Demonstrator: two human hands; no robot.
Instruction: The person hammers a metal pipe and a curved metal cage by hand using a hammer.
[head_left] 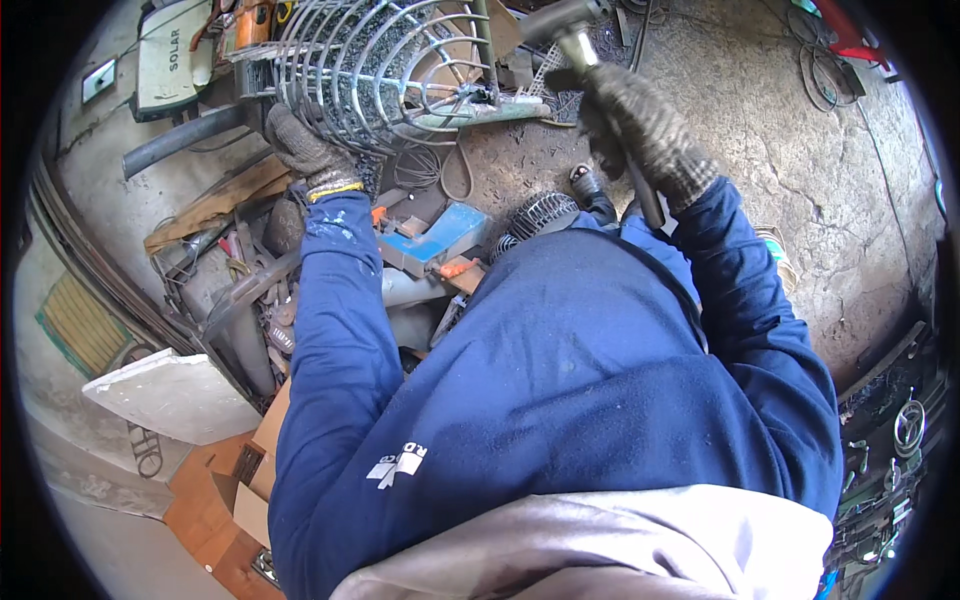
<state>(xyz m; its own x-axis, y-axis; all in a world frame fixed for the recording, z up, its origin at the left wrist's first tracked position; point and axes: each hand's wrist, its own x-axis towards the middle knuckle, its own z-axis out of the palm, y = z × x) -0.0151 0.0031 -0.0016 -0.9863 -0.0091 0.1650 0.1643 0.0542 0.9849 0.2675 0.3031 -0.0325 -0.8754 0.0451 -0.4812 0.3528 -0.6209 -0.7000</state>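
A round cage of curved metal bars (408, 88) stands at the top, left of the middle, with green tubing at its side. My left hand (308, 148), in a grey knitted glove with a yellow cuff, is closed at the cage's lower left edge; its fingertips are partly hidden by the bars. My right hand (648, 128), gloved alike, grips a hammer (577, 46) by its handle. The hammer's metal head is raised to the right of the cage, apart from it. Below the hand the handle's end sticks out.
A blue and grey tool case (435, 238) lies below the cage among loose tools and scrap. At left are a grey pipe (185, 140), a wooden board (218, 203) and a white panel (172, 393). Cables (822, 75) lie on the concrete floor (800, 180) at right.
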